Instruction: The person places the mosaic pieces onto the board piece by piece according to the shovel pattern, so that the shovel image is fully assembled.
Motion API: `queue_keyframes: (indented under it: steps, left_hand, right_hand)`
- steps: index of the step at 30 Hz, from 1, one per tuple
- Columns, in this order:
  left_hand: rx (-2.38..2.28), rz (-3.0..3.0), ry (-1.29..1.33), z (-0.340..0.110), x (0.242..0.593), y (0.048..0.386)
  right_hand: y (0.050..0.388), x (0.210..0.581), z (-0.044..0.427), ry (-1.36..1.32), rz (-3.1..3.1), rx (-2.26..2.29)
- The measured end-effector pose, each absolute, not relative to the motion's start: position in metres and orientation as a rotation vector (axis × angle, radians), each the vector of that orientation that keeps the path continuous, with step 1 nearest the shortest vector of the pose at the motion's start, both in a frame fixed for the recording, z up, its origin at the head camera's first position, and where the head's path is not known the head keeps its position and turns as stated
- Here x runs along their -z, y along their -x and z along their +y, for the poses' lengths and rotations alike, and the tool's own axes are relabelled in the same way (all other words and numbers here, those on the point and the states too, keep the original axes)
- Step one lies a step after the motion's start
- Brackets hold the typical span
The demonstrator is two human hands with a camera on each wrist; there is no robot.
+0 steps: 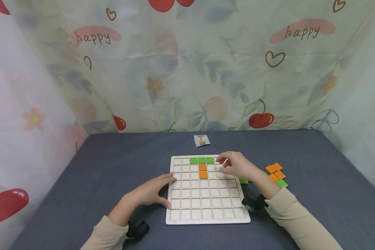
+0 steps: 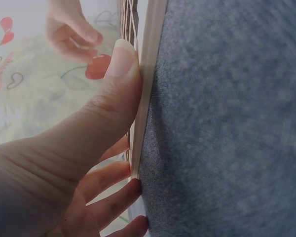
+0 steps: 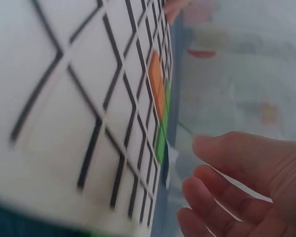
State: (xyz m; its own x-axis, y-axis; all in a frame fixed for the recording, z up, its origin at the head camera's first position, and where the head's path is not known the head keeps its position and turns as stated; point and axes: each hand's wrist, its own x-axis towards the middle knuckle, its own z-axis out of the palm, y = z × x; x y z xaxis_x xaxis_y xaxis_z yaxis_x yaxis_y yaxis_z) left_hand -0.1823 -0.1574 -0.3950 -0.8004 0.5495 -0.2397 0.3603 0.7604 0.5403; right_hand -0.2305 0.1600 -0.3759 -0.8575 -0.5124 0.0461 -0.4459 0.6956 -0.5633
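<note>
A white gridded board [image 1: 192, 203] lies on the dark table; its top row holds several green tiles [image 1: 201, 160], with orange tiles [image 1: 203, 174] below the middle one. My left hand [image 1: 150, 191] rests at the board's left edge, fingers spread; in the left wrist view its thumb touches the board's side [image 2: 147, 74]. Over the board's upper right corner hovers my right hand [image 1: 237, 165], fingers loosely bent. The right wrist view shows that hand [image 3: 237, 187] with no tile between thumb and fingers, beside the orange tile [image 3: 157, 84] and green tile [image 3: 162, 143].
Loose orange tiles [image 1: 276, 167] and a green tile [image 1: 282, 183] lie right of the board. Another green tile [image 1: 243, 181] sits by its right edge, partly under my right arm. A small printed card [image 1: 201, 140] lies behind the board. A patterned curtain [image 1: 187, 69] hangs behind the table.
</note>
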Motion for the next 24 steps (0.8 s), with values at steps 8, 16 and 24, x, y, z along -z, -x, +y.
queue_keyframes:
  steps: [8, 16, 24]
  left_hand:
    - [-0.675, 2.572, -0.687, -0.158, 0.395, 0.182]
    - [-0.676, 2.574, -0.690, -0.157, 0.397, 0.183]
    - [-0.680, 2.571, -0.687, -0.157, 0.397, 0.184]
  right_hand:
    - [0.225, 0.376, 0.213, 0.595, 2.840, 0.892]
    - [0.213, 0.386, 0.248, 0.535, 2.844, 0.833]
    - [0.204, 0.392, 0.265, 0.528, 2.867, 0.779]
